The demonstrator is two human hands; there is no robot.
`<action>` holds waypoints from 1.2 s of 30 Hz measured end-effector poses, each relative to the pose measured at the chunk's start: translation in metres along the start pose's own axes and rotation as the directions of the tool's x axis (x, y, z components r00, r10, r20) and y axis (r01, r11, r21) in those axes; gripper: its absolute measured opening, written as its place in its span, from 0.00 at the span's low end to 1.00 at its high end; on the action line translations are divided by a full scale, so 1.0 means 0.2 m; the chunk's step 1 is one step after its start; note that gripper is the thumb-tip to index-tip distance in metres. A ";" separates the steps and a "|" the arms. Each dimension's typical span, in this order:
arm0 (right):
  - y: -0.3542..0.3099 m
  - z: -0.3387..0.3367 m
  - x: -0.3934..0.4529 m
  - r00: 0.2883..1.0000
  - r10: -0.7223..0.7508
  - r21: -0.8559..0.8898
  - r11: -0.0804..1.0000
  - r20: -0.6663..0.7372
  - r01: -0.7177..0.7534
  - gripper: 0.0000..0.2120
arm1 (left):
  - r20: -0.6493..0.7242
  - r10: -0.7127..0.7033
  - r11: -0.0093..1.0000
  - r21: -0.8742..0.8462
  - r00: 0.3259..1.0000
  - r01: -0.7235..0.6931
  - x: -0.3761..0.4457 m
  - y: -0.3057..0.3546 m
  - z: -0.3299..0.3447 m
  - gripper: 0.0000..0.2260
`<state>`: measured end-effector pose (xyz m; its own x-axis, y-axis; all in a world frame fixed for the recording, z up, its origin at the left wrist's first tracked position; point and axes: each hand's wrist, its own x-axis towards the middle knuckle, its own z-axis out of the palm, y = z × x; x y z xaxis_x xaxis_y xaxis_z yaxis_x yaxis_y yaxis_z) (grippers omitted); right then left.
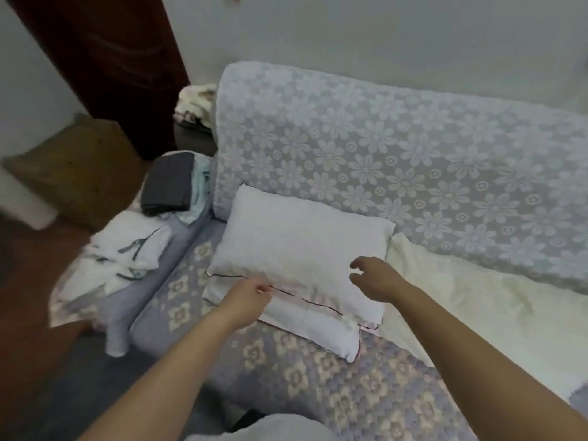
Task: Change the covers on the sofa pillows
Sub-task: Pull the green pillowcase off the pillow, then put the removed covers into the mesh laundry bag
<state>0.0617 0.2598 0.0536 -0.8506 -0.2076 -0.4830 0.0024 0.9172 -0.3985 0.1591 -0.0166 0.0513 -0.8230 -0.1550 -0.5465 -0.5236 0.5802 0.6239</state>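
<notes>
head view: white pillow point(299, 246) on the sofa seat point(318, 386), propped against the flowered backrest point(397, 160), long axis running from upper left down to lower right across the frame. dark-piped open edge along the near side, facing the body. flatter white pillow or cover point(305, 326) beneath it, poking out toward the front; cannot tell which.

left hand point(245, 300) at the near edge, fingertips pinching something small right on the piping, likely a zipper pull or the hem itself; too blurred to settle. right hand point(378, 281) just above the pillow's near right part, fingers loosely spread and curled, holding nothing, apparently not quite touching. hands well apart along that near edge, left nearer the seam, right closer to the pillow's right end.

judging by the layout, next move turns on that edge: opening runs along the long axis, so pulling sideways along it, with the right hand steadying.

cream blanket point(461, 300) to the right, crumpled white fabric point(127, 249) and folded dark grey cloth point(168, 183) to the left.
</notes>
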 end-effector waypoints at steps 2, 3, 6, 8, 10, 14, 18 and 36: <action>-0.17 0.07 0.12 0.997 -0.081 -0.021 0.996 0.005 0.081 0.20 | -0.067 -0.048 0.996 -0.074 0.997 0.043 -0.06 -0.15 -0.06 0.07; -0.24 0.12 0.17 0.995 -0.095 -0.034 0.995 0.024 0.095 0.20 | -0.087 -0.071 0.991 -0.119 0.994 0.060 -0.09 -0.22 -0.08 0.06; -0.53 0.29 0.24 0.975 -0.160 -0.045 0.985 0.151 0.169 0.20 | -0.136 -0.158 0.966 -0.228 0.978 0.124 -0.15 -0.47 -0.18 0.03; -0.82 0.44 0.31 0.950 -0.222 -0.035 0.971 0.218 0.235 0.20 | -0.148 -0.241 0.934 -0.304 0.959 0.188 -0.16 -0.69 -0.31 0.04; -0.95 0.46 0.33 0.939 -0.270 0.004 0.961 0.211 0.275 0.20 | -0.128 -0.276 0.908 -0.360 0.953 0.214 -0.17 -0.80 -0.36 0.06; -1.31 0.60 0.54 0.946 -0.273 0.070 0.962 0.176 0.264 0.18 | -0.135 -0.383 0.852 -0.433 0.914 0.293 0.02 -1.17 -0.63 0.07; -1.67 0.89 0.87 0.982 -0.091 0.176 0.983 0.168 0.061 0.11 | -0.063 -0.397 0.835 -0.440 0.916 0.332 0.48 -1.60 -0.97 0.10; -2.62 1.97 1.62 0.807 0.368 0.514 0.630 0.462 -0.582 0.21 | -0.214 -0.615 0.780 -0.305 0.759 0.546 1.43 -2.71 -1.80 0.41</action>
<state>-0.0074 -0.4218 -0.2021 -0.4420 0.0129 -0.8969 0.7671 0.5237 -0.3705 0.1281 -0.6635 -0.2425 -0.3496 -0.6460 -0.6786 -0.9252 0.1241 0.3585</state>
